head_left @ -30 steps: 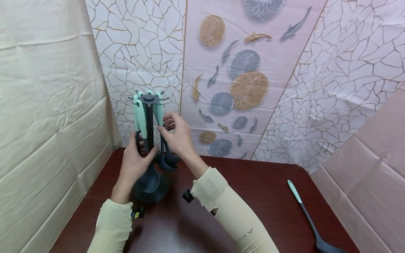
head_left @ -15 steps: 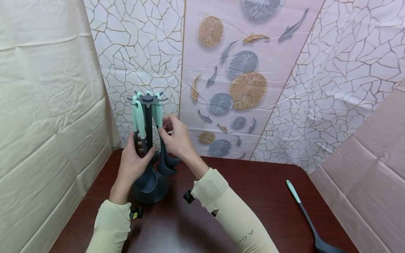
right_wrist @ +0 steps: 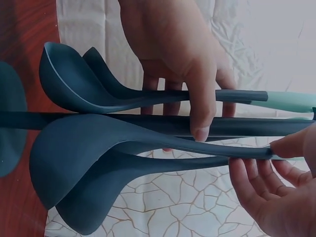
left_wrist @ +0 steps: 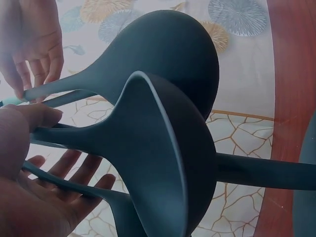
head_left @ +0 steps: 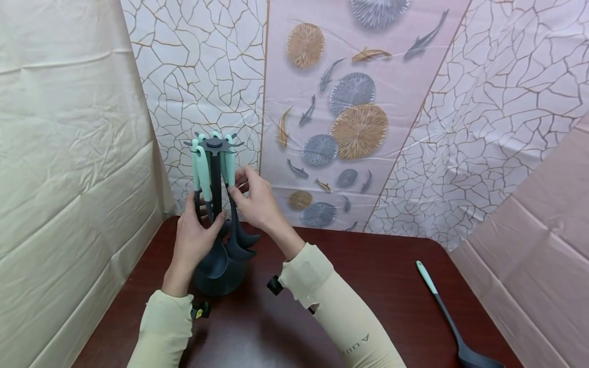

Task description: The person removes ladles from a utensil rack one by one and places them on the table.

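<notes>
A dark utensil stand point(head_left: 216, 174) rises at the back left, with several dark utensils with mint handles hanging from its top hooks. My left hand point(head_left: 195, 237) curls round the left-hand shafts, thumb by the pole and fingers behind. A ladle point(right_wrist: 69, 84) hangs within that hold. My right hand point(head_left: 258, 202) pinches the dark shaft of another ladle point(right_wrist: 84, 153) just below its mint handle, thumb on one side and fingers on the other. A further bowl-ended utensil point(right_wrist: 91, 207) hangs close behind it. In the left wrist view, the near ladle point(left_wrist: 153, 158) partly hides the others.
A turner point(head_left: 446, 312) with a mint handle lies on the dark red table point(head_left: 359, 286) at the right, its head near the frame's bottom edge. The stand's round base point(head_left: 225, 283) rests on the table. Patterned cloth point(head_left: 207, 66) covers the back wall.
The ladle under my right hand and the utensil behind it have turned, their bowls now more side-on and pointing right. My right hand has shifted slightly left; my left hand stays around its shafts.
</notes>
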The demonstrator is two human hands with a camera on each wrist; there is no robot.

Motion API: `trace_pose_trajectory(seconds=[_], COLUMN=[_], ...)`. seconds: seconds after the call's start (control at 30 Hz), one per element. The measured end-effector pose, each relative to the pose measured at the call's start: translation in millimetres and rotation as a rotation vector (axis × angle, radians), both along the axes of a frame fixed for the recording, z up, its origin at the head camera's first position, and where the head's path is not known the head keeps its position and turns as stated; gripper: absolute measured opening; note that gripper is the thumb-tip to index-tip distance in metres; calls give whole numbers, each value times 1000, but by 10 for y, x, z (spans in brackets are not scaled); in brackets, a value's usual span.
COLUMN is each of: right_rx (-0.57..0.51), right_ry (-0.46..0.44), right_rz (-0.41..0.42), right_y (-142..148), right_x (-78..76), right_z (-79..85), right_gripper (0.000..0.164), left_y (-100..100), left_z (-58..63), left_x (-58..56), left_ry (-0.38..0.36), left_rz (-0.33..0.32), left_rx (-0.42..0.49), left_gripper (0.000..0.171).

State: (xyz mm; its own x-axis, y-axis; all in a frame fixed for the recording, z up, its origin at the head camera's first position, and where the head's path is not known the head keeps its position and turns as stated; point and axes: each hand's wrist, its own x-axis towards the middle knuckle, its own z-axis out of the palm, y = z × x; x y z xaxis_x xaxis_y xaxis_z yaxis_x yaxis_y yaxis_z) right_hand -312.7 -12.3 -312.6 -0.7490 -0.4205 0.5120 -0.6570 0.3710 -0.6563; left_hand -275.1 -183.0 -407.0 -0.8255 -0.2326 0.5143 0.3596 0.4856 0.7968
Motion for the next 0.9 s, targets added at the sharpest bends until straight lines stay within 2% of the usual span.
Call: trace_pose_trajectory(seconds=[0.17,0.5,0.57,0.77,0.9], right_rx=[15,-55,-76,-83,-82], right_ry=[-16,-75,-82,-48,-47], right_rz=[-2,58,71,63,55], right_y=[-3,24,44,97,121], right_x=[24,5,-7,-32,-32], right_z=[25,9,2,-9,-4], right_gripper=[16,11,14,38,42], left_y=[-9,-9,-6,-3,5], left_z=[-5,3,4,5,11], left_x=[-1,-6,-6,-8,2], left_ry=[2,-20,-19,-19,-34], left_rz=[-17,-17,-12,-8,-7], left_rx=[3,0,-2,-4,-3], left_gripper=[73,73,72,69,71])
